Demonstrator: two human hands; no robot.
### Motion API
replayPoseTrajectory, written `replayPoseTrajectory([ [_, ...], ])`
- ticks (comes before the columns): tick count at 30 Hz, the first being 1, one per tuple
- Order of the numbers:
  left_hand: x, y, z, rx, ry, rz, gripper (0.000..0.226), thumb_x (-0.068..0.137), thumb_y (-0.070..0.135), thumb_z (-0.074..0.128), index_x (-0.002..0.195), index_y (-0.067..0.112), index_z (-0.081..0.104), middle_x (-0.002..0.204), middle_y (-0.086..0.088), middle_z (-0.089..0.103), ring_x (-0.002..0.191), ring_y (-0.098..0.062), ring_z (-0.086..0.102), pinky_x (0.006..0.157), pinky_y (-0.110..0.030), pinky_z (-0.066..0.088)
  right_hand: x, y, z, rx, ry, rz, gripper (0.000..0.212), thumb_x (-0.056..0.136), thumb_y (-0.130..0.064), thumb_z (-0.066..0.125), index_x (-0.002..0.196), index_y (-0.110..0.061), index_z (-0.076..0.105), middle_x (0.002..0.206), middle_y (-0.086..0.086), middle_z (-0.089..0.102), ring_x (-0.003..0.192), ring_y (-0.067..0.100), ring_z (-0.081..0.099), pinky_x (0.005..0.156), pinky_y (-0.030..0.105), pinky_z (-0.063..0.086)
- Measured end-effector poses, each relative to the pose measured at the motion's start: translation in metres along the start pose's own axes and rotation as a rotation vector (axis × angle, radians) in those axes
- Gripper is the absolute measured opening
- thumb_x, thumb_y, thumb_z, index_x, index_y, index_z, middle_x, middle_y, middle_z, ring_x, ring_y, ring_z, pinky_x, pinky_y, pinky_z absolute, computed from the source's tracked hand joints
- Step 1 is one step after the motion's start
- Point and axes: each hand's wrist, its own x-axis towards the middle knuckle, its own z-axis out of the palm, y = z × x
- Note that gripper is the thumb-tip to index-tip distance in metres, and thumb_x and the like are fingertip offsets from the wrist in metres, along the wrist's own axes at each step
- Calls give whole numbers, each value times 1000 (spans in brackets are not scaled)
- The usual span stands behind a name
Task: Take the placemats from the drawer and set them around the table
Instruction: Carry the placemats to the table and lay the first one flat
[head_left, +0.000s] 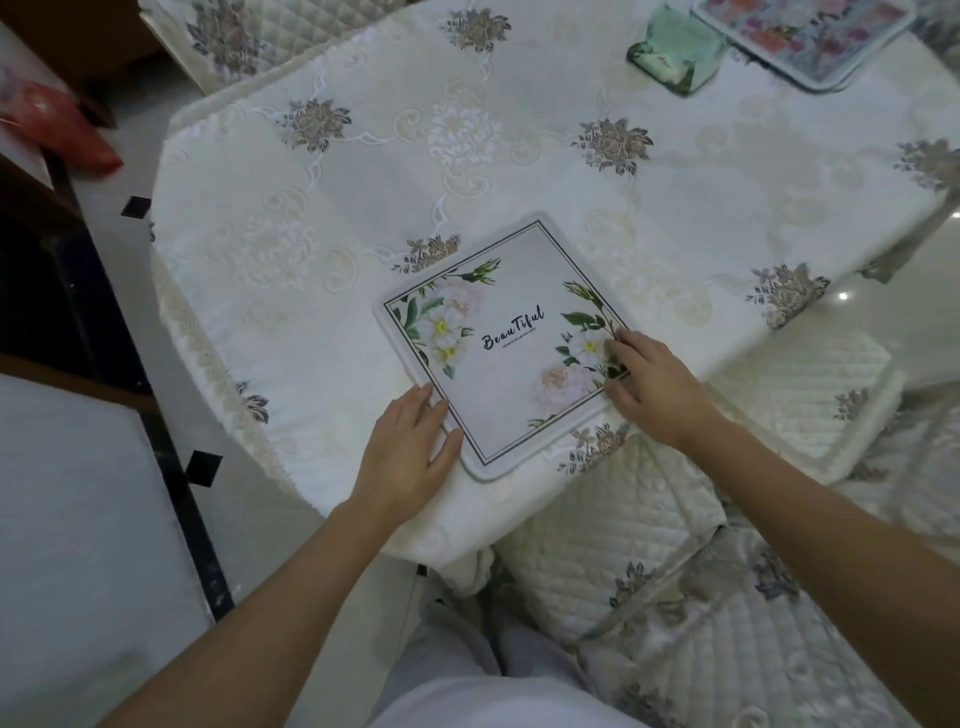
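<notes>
Left hand (410, 447), fingers flat, and right hand (655, 391), fingertips bent (pinch unclear), flank the placemat (498, 358), skewed on the counter (363, 187).

Counter (519, 171) under cream embroidered cloth, grey-brown flower motifs, lace hem at left edge. Quilted cream chair cover (613, 519) tucked at near side, second chair (810, 395) at right, third (228, 36) top left. Pale glossy floor (130, 312), black diamond insets (204, 467), light glare (842, 296) at right. Dark wood furniture (36, 270) far left, red bag (57, 130) on it. Green tissue pack (675, 52) beside floral tray (810, 36) on far end of counter.
</notes>
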Motion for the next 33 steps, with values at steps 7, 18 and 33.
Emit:
replayPoseTrajectory([
  [7, -23, 51, 24, 71, -37, 192, 54, 102, 48, 38, 133, 10, 60, 146, -11, 52, 136, -30, 46, 113, -49, 35, -48, -62, 26, -28, -39, -259, 45, 96, -33, 49, 137, -14, 54, 145, 7, 49, 134, 27, 43, 114, 36, 29],
  [18, -51, 41, 33, 109, -38, 160, 53, 102, 46, 37, 137, 11, 58, 149, -10, 49, 138, -27, 43, 112, -46, 38, -84, -40, 35, -84, -22, -217, 45, 99, -38, 45, 140, -21, 49, 151, 3, 45, 140, 24, 39, 112, 48, 35],
  [33, -41, 56, 41, 149, -27, 143, 52, 102, 46, 38, 136, 13, 59, 149, -12, 50, 137, -29, 44, 113, -49, 35, -70, -73, 46, -136, -50, -230, 50, 97, -40, 36, 140, -22, 51, 150, 3, 46, 140, 25, 40, 118, 49, 27],
])
